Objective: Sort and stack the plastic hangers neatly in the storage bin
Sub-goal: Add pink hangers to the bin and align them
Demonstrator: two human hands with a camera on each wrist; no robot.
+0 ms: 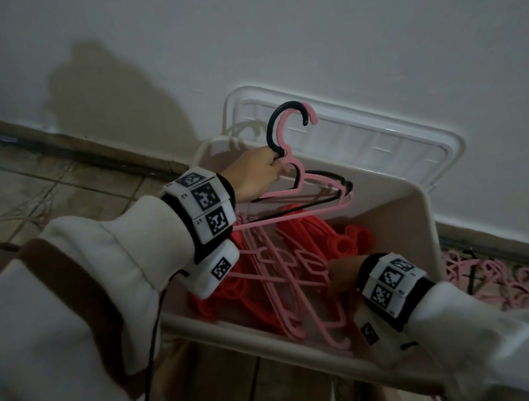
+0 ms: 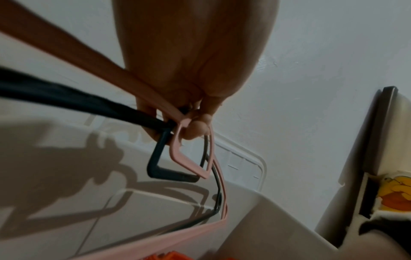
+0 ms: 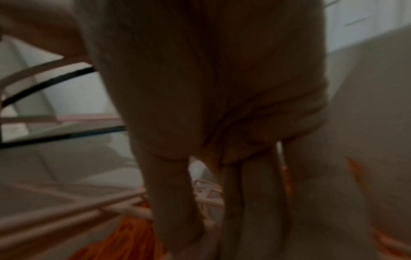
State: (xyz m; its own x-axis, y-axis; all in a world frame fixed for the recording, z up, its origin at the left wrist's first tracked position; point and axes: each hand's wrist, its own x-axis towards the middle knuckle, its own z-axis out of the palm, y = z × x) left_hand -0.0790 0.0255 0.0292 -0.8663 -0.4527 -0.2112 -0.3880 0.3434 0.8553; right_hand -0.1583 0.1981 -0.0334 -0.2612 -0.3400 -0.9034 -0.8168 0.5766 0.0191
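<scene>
My left hand (image 1: pixel 257 176) grips black hanger (image 1: pixel 276 128) and pink hanger (image 1: pixel 323 178) by their necks above the storage bin (image 1: pixel 413 219), keeping them aligned; my right hand (image 1: pixel 343 271) reaches open-fingered among the binned pink hangers (image 1: pixel 292 273).

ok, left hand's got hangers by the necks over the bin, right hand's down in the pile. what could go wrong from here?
1. The left hand holds a black hanger and a pink hanger together at the necks; with mixed colours in one grip, they may land unsorted.
2. The pink hangers in the bin cross over the red hangers, so lowering more could snag hooks.
3. The right hand is in the storage bin, below the held pair, and could get struck.
</scene>
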